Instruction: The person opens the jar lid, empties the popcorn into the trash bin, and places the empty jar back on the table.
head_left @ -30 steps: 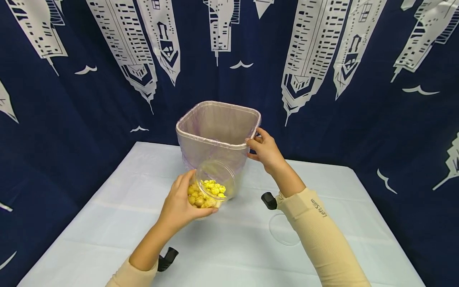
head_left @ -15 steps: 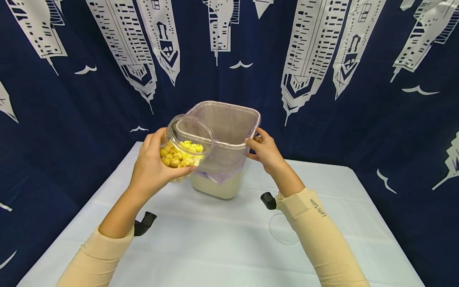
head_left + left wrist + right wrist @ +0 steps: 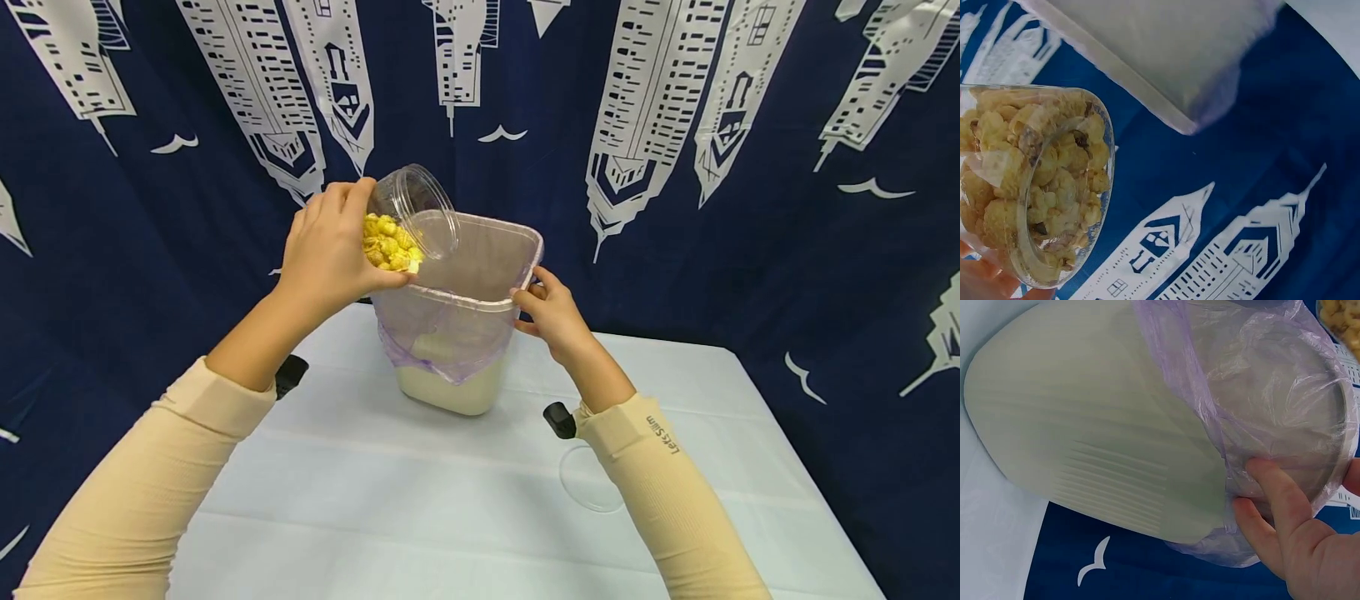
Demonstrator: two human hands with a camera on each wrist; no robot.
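"Your left hand [image 3: 322, 250] curls widely round the clear jar [image 3: 392, 198] of popcorn [image 3: 392, 244], its mouth tilted towards the bin [image 3: 450, 396]."

"Yes, and your right hand [image 3: 557, 315] pinches the bin's near-right rim corner; the bin stands near the table's [image 3: 360, 500] far edge."

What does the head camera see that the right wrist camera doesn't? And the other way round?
Only the head view shows the left hand holding the jar, and the clear round disc on the table.

Only the right wrist view shows the ridges on the bin.

Both show the right hand gripping the bin, the purple bag around its top, and some popcorn.
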